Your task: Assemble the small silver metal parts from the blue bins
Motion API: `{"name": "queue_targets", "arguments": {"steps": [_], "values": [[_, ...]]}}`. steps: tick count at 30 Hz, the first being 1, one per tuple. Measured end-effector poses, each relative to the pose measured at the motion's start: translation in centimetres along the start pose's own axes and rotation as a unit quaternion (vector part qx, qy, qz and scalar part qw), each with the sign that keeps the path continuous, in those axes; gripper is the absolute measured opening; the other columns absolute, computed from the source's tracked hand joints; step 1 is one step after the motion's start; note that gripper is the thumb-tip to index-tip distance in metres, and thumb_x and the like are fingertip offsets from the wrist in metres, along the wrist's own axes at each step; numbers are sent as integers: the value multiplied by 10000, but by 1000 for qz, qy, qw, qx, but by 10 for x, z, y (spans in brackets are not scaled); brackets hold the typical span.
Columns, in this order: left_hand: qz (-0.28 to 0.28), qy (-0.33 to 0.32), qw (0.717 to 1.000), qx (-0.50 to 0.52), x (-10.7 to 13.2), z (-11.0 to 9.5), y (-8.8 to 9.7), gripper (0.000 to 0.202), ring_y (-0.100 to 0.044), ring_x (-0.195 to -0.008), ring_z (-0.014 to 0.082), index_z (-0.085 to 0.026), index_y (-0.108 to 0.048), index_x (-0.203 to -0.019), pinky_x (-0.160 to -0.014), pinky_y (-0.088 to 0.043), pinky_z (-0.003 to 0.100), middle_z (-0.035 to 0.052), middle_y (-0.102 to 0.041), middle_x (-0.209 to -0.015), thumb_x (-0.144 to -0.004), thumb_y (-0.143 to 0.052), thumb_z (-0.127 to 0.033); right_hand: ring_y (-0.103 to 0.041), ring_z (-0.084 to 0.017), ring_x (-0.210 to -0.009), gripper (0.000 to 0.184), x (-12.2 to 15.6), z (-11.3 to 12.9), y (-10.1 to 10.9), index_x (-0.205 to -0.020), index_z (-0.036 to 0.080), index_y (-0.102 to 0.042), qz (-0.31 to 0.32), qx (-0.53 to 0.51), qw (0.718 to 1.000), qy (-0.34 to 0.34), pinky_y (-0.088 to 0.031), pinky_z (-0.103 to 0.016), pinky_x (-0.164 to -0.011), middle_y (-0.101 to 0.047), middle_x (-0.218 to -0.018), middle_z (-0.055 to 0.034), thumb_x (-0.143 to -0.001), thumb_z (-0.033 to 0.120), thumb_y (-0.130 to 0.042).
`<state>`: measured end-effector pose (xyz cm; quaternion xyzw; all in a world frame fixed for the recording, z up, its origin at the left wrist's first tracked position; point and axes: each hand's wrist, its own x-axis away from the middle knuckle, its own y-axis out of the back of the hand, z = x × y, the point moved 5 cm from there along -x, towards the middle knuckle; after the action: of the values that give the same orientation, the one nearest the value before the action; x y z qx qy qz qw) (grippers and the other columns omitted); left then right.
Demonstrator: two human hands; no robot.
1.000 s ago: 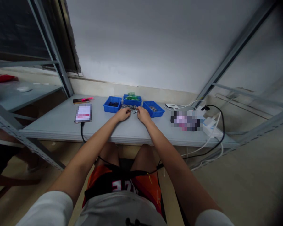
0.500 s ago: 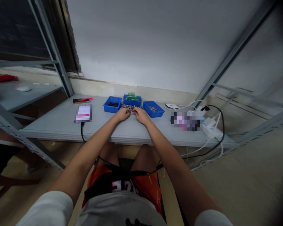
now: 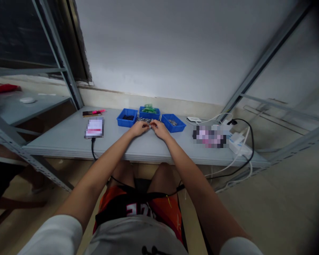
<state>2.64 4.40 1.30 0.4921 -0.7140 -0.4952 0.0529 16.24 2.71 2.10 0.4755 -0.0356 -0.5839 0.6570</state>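
Note:
My left hand (image 3: 139, 128) and my right hand (image 3: 158, 128) meet fingertip to fingertip over the grey table, both closed in a pinch. Between them shows a small, light, shiny piece, too small to name. Just behind the fingers lies a pile of thin metal pieces (image 3: 144, 120), partly hidden by my hands. A blue bin (image 3: 126, 122) with dark small parts is left of the pile. Behind it stands a blue bin (image 3: 149, 115) of green pieces. On the right, a tilted blue bin (image 3: 174, 128) holds thin silvery pieces.
A blurred-out phone-like device (image 3: 94, 128) with a black cable lies left on the table (image 3: 69, 136). A pink item (image 3: 98, 111) rests behind it. At right are a pixelated object (image 3: 209, 136), a white power strip (image 3: 239, 144) and looping cables. Metal shelf posts (image 3: 61, 53) frame the table.
My fingertips have shifted slightly and drawn closer together around the small piece. The bins and the other things on the table stay where they were.

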Motion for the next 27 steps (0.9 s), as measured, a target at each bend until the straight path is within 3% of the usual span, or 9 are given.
{"name": "queue_targets", "arguments": {"steps": [5, 12, 15, 19, 27], "values": [[-33, 5, 999, -1, -1, -1, 4, 244, -582, -736, 170, -126, -702, -884, -727, -453, 272, 64, -693, -818, -815, -552, -306, -605, -144, -796, 145, 1, -7, -2, -921, 150, -664, 11, -3, 999, -37, -447, -261, -793, -694, -887, -45, -826, 190, -562], [-45, 19, 999, 9, 1, -4, 6, 248, -584, -732, 161, -123, -684, -865, -715, -446, 262, 59, -690, -815, -828, -530, -314, -599, -142, -769, 165, 2, -10, -10, -894, 166, -702, 56, -1, 998, -29, -455, -261, -776, -703, -850, -27, -813, 214, -567], [-65, 34, 997, 14, 2, -4, 9, 228, -587, -730, 162, -120, -666, -862, -708, -449, 263, 63, -687, -816, -814, -528, -296, -607, -141, -790, 185, 2, -6, -4, -920, 165, -693, 22, -8, 999, -42, -462, -270, -800, -705, -886, -37, -824, 227, -548], [-35, 39, 999, 7, 2, -5, 7, 197, -583, -690, 162, -122, -660, -822, -668, -440, 260, 57, -678, -753, -796, -534, -272, -618, -143, -829, 226, 3, -2, 6, -994, 162, -658, -34, -37, 997, -57, -473, -291, -833, -702, -943, -52, -831, 270, -544], [-11, 33, 999, -4, 3, -6, 5, 210, -588, -686, 160, -129, -677, -839, -661, -442, 259, 54, -688, -757, -810, -554, -297, -625, -145, -815, 167, 1, -8, 0, -912, 156, -672, 12, -36, 998, -39, -472, -277, -805, -709, -909, -49, -819, 236, -560]]}}
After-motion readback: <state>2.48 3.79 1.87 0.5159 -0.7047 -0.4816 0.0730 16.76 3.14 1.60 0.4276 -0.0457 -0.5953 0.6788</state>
